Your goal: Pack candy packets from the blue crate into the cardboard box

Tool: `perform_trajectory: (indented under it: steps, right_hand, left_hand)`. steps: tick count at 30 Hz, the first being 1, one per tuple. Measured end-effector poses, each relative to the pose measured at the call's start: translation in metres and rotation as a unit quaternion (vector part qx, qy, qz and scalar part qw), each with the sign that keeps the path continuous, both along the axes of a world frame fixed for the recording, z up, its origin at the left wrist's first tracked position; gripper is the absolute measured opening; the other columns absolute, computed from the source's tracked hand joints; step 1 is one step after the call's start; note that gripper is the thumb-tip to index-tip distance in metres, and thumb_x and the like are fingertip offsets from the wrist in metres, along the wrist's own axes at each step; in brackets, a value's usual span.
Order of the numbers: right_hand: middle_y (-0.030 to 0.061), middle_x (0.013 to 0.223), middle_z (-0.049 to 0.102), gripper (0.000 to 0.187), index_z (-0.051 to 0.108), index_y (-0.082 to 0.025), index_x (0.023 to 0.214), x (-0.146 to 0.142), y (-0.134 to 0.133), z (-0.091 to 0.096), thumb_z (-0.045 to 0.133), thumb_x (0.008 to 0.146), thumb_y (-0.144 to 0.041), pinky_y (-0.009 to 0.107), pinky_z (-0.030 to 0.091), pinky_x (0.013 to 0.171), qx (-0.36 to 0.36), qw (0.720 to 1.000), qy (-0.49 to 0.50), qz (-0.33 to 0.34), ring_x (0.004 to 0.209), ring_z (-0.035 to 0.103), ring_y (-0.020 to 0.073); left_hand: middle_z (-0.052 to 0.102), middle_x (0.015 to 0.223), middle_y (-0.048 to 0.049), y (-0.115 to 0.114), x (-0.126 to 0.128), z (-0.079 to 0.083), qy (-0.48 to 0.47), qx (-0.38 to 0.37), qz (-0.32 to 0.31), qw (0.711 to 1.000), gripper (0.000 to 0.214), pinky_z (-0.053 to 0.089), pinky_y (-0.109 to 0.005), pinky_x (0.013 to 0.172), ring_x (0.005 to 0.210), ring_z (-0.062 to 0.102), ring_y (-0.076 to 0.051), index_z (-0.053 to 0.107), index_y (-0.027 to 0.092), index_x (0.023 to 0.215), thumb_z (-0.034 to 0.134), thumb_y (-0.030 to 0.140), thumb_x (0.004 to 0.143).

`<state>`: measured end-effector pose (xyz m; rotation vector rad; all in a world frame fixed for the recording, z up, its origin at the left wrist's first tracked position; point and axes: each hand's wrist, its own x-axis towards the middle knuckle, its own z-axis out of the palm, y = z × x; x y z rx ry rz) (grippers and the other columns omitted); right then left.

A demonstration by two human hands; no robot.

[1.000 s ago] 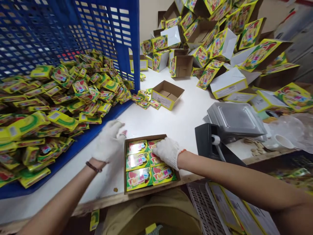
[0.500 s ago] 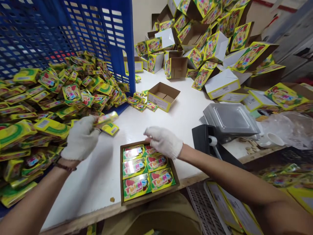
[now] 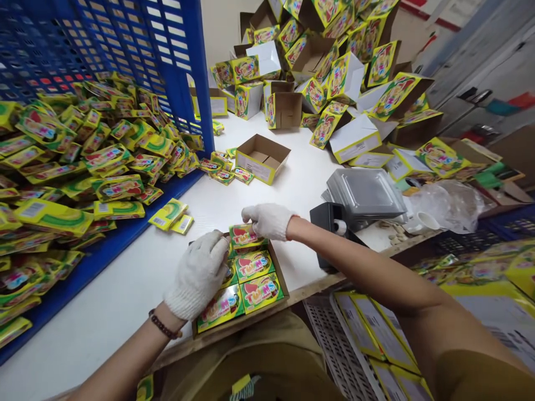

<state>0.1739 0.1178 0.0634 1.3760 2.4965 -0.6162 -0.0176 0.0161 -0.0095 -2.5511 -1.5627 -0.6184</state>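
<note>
Left hand (image 3: pixel 199 273) in a white knit glove, fingers bent down onto the left column of packets in the shallow brown cardboard tray (image 3: pixel 281 280) at the near edge of the white table (image 3: pixel 125 284); pressed flat on them rather than closed around any one, as far as can be seen. Right hand (image 3: pixel 267 219), gloved the same way, at the far end of the tray, fingertips pinched on a yellow-green packet with a red heart (image 3: pixel 244 236), held just above the far row and tilted a little. Below it, two more printed packets of the right column (image 3: pixel 254 278) lying flat and face up in the tray, side by side with the left column, partly hidden by the left glove.

To the left, a large blue plastic crate (image 3: pixel 175 61) tipped on its side, spilling a heap of the same yellow-green packets (image 3: pixel 83 161) toward the table. Two loose packets (image 3: pixel 170 215) on the white surface between crate and tray, near the left hand but apart from it. Farther off, an open empty yellow carton with brown inside (image 3: pixel 262 159), a few stray packets just to its left. Far right, a pile of folded yellow printed cartons (image 3: pixel 334 72). To the right of the tray, a grey weighing scale with a metal pan (image 3: pixel 364 192), close behind the right forearm.
</note>
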Motion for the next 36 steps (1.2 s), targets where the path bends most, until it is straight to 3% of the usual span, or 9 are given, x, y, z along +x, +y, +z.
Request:
perform_trajectory:
  steps: [3, 5, 9, 13, 16, 22, 29, 34, 36]
  right_hand:
    - [0.0086, 0.109, 0.071, 0.027, 0.064, -0.021, 0.118, -0.005, -0.019, -0.017, 0.055, 0.092, -0.025, 0.028, 0.043, 0.074, 0.071, 0.994, -0.067, 0.049, 0.094, 0.064, 0.0213]
    - [0.0122, 0.112, 0.068, 0.024, 0.065, -0.018, 0.113, -0.006, -0.031, -0.028, 0.049, 0.096, -0.023, 0.033, 0.044, 0.080, 0.131, 0.983, -0.083, 0.095, 0.102, 0.062, 0.0250]
    - [0.0127, 0.113, 0.065, 0.025, 0.064, -0.017, 0.110, -0.001, -0.046, -0.040, 0.048, 0.099, -0.033, 0.037, 0.045, 0.081, 0.182, 0.976, -0.050, 0.112, 0.103, 0.061, 0.0275]
    - [0.0120, 0.110, 0.066, 0.045, 0.060, -0.017, 0.117, -0.001, -0.050, -0.034, 0.064, 0.087, -0.050, 0.040, 0.045, 0.080, 0.159, 0.982, -0.053, 0.089, 0.100, 0.062, 0.0306]
    - [0.0096, 0.110, 0.067, 0.043, 0.057, -0.020, 0.121, -0.002, -0.049, -0.026, 0.065, 0.086, -0.044, 0.041, 0.044, 0.080, 0.140, 0.982, -0.059, 0.115, 0.099, 0.061, 0.0296]
    - [0.0139, 0.112, 0.061, 0.025, 0.059, -0.018, 0.116, 0.000, -0.049, -0.039, 0.040, 0.101, -0.024, 0.041, 0.044, 0.078, 0.287, 0.939, -0.033, 0.185, 0.101, 0.056, 0.0286]
    - [0.0133, 0.112, 0.060, 0.022, 0.063, -0.015, 0.109, 0.003, -0.064, -0.056, 0.043, 0.101, -0.021, 0.037, 0.048, 0.078, 0.161, 0.961, -0.035, 0.224, 0.094, 0.058, 0.0232]
    - [0.0159, 0.118, 0.058, 0.026, 0.061, -0.013, 0.119, 0.004, -0.063, -0.041, 0.043, 0.101, -0.020, 0.040, 0.049, 0.083, 0.190, 0.966, -0.055, 0.165, 0.103, 0.057, 0.0274]
    - [0.0158, 0.117, 0.059, 0.027, 0.061, -0.012, 0.120, 0.001, -0.062, -0.040, 0.043, 0.100, -0.018, 0.040, 0.049, 0.082, 0.201, 0.966, -0.063, 0.150, 0.103, 0.057, 0.0284]
  left_hand:
    - [0.066, 0.112, -0.0140, -0.009, 0.004, 0.003, 0.071, -0.152, 0.029, 0.985, 0.029, 0.055, -0.044, 0.083, 0.098, 0.064, -0.030, 0.065, 0.016, 0.108, 0.053, 0.011, 0.082]
    - [0.066, 0.111, -0.0131, -0.011, 0.006, 0.010, 0.097, -0.200, 0.044, 0.974, 0.022, 0.054, -0.044, 0.082, 0.098, 0.064, -0.030, 0.066, 0.017, 0.103, 0.051, 0.015, 0.087]
    - [0.063, 0.115, -0.0129, -0.007, 0.013, 0.020, 0.118, -0.205, 0.039, 0.971, 0.024, 0.053, -0.044, 0.085, 0.101, 0.062, -0.031, 0.065, 0.018, 0.106, 0.050, 0.015, 0.088]
    - [0.066, 0.111, -0.0120, -0.010, 0.015, 0.019, 0.117, -0.233, 0.040, 0.965, 0.026, 0.053, -0.043, 0.084, 0.100, 0.064, -0.030, 0.064, 0.017, 0.108, 0.048, 0.012, 0.087]
    - [0.068, 0.105, -0.0122, -0.020, 0.014, 0.016, 0.121, -0.263, 0.064, 0.955, 0.022, 0.053, -0.042, 0.081, 0.094, 0.066, -0.029, 0.062, 0.017, 0.104, 0.049, 0.012, 0.087]
    - [0.068, 0.108, -0.0124, -0.033, 0.015, 0.019, 0.126, -0.273, 0.044, 0.953, 0.015, 0.053, -0.045, 0.089, 0.103, 0.064, -0.031, 0.064, 0.017, 0.099, 0.056, 0.015, 0.087]
    - [0.067, 0.110, -0.0143, -0.035, 0.017, 0.022, 0.119, -0.290, 0.049, 0.948, 0.020, 0.052, -0.048, 0.090, 0.106, 0.063, -0.034, 0.066, 0.014, 0.103, 0.055, 0.011, 0.086]
    - [0.065, 0.110, -0.0135, -0.028, 0.017, 0.023, 0.124, -0.304, 0.050, 0.943, 0.019, 0.052, -0.046, 0.088, 0.103, 0.063, -0.032, 0.066, 0.015, 0.101, 0.052, 0.014, 0.088]
    - [0.064, 0.116, -0.0145, -0.021, 0.017, 0.020, 0.105, -0.266, 0.041, 0.957, 0.022, 0.051, -0.046, 0.091, 0.106, 0.061, -0.032, 0.065, 0.015, 0.106, 0.051, 0.017, 0.089]
